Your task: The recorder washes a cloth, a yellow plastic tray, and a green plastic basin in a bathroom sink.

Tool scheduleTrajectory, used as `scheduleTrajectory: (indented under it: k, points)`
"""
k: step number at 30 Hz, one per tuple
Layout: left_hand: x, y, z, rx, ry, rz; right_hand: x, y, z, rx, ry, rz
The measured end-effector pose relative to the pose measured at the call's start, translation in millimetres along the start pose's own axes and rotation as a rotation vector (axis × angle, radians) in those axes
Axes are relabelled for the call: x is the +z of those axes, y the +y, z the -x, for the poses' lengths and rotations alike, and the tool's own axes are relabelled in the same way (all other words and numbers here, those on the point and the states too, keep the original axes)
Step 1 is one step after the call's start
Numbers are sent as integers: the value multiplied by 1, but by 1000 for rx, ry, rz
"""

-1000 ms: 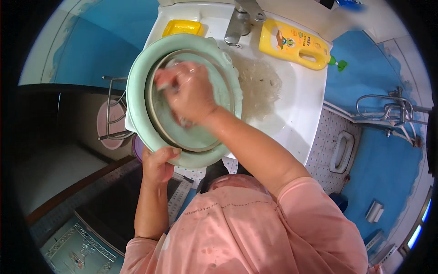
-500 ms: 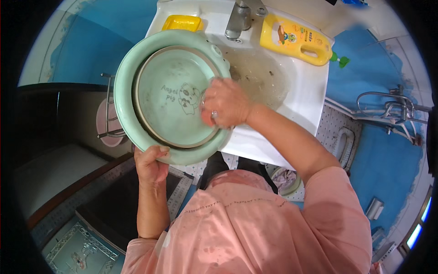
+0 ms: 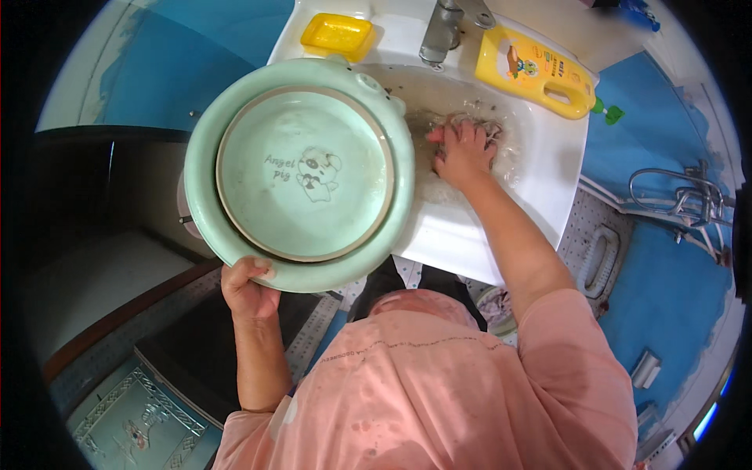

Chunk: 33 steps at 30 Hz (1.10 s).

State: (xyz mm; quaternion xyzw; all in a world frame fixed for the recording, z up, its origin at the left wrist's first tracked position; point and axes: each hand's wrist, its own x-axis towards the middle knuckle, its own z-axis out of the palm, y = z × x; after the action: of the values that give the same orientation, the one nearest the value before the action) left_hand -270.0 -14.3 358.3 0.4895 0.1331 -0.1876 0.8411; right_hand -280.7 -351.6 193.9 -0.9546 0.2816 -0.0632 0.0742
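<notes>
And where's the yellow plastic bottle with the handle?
The yellow plastic bottle is at the head view's upper right, on the back edge of the white sink, right of the grey metal faucet.

Basin (image 3: 356,211): smth plast., semi-gloss; its inner ring (image 3: 305,259) duller, matt. Sink (image 3: 548,180): glossy, v. smth, ceramic by the look. Tap (image 3: 441,33): shiny metal. Bottle (image 3: 533,66): plast., slight sheen, w/ plast. cap (image 3: 611,114). Dish (image 3: 337,35): glossy plast. Wad (image 3: 493,131) in sink: looks like wet crumpled cloth, finish unclear. Shirt (image 3: 439,392): matt cloth, creased, blotchy. Shower (image 3: 680,190): shiny metal. Wall (image 3: 666,305): smth, low sheen.
</notes>
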Motion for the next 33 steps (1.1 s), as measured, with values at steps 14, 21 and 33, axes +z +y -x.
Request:
scheduleTrajectory:
  k: [14, 21, 33]
  points:
    - [41, -21, 11, -97, -44, -206, -105, -133, -38, -91, -105, -1408]
    - [47, -11, -1, -72, -87, -266, -121, -178, -34, -495, 124, -1042]
    - [33, -12, -10, -7, -31, -80, -131, -130, 23, -1096, -111, -948]
